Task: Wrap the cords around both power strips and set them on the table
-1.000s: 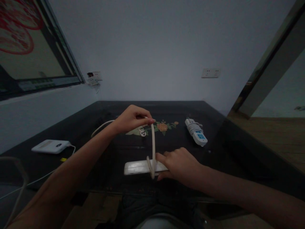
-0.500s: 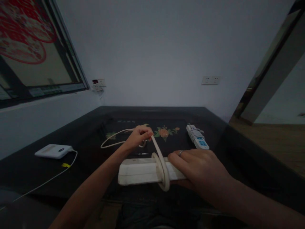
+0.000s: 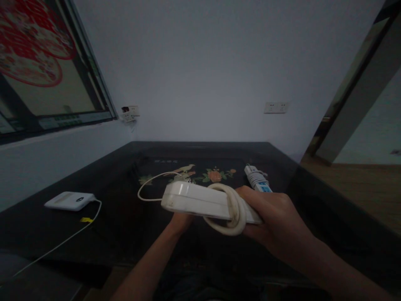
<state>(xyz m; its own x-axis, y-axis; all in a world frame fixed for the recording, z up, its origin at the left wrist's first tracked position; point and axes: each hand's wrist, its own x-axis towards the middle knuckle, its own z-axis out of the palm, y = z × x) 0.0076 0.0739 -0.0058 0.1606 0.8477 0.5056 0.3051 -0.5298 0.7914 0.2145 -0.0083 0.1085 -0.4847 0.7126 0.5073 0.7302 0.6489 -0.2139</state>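
My right hand (image 3: 275, 217) is closed round one end of a white power strip (image 3: 194, 200) and holds it above the dark table (image 3: 125, 225). A cream cord (image 3: 233, 209) is looped round the strip next to my fingers. The cord's loose end (image 3: 150, 184) trails back onto the table. My left hand (image 3: 180, 220) is under the strip, mostly hidden by it, so its fingers do not show.
A second white power strip (image 3: 258, 180) with its cord wound round it lies at the back right. A small white device (image 3: 69, 200) with a thin cable lies at the left. A window is on the left wall, sockets (image 3: 275, 107) on the far wall.
My right hand has lifted the strip off the table and tilted it. My left hand has gone from above the strip, holding the cord, to beneath it.
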